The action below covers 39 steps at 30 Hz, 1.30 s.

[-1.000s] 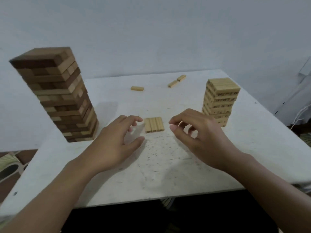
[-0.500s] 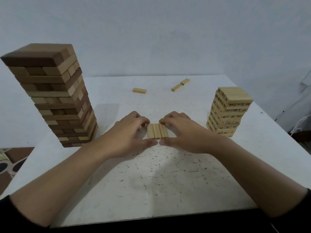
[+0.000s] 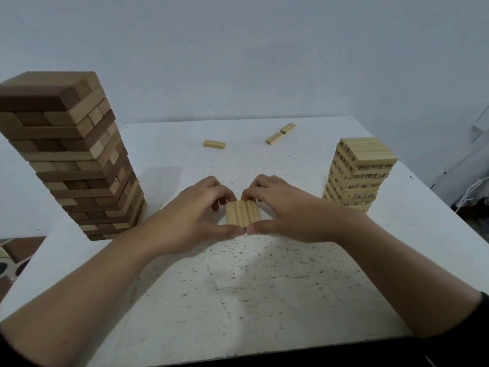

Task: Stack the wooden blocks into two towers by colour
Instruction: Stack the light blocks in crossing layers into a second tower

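Three pale wooden blocks [image 3: 241, 212] lie side by side as one row in the middle of the white table [image 3: 264, 287]. My left hand [image 3: 195, 215] and my right hand [image 3: 283, 210] close around this row from both sides, fingers curled over its far end and thumbs meeting at its near end. A tall tower of mixed dark and light brown blocks [image 3: 68, 157] stands at the left. A shorter tower of pale numbered blocks [image 3: 357, 173] stands at the right.
Three loose pale blocks lie at the back of the table: a single block [image 3: 214, 144] and a pair of blocks [image 3: 280, 134] end to end. A grey wall rises behind. White cables [image 3: 473, 192] hang off the table's right side.
Both hands came in from apart and closed around the row of three blocks; the thumbs now touch at its near end. The view has shifted slightly.
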Each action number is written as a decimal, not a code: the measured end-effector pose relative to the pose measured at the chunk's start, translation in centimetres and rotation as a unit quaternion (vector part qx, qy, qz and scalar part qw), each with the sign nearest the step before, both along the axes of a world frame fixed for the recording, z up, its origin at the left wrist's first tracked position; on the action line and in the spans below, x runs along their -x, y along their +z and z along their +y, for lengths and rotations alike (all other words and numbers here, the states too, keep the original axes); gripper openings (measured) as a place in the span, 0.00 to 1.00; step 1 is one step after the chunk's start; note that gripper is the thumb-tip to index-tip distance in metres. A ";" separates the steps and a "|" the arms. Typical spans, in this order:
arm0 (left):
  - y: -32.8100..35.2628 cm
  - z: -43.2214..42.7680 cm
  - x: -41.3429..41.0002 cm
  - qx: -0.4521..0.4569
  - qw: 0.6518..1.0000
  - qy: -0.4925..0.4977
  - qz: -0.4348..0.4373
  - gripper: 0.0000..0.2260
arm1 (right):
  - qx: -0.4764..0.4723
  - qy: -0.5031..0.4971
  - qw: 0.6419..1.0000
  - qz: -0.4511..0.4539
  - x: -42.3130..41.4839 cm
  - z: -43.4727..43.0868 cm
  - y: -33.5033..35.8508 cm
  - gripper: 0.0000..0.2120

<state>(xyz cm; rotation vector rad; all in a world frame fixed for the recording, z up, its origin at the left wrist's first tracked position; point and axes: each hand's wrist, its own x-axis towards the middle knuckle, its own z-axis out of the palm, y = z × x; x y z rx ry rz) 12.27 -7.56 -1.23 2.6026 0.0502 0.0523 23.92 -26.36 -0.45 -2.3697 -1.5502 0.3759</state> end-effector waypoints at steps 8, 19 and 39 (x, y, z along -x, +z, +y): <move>4.1 -1.4 3.2 0.050 0.992 0.009 -0.115 0.22 | -0.069 0.018 0.996 -0.054 2.4 -2.6 5.2 0.22; 9.6 -6.2 -1.0 0.057 0.986 -0.033 -0.153 0.23 | -0.108 -0.046 0.992 -0.036 0.0 -9.0 11.4 0.21; 9.3 -12.9 -9.2 0.062 0.990 0.018 -0.124 0.27 | -0.091 -0.081 0.992 0.040 -9.7 -14.7 10.1 0.24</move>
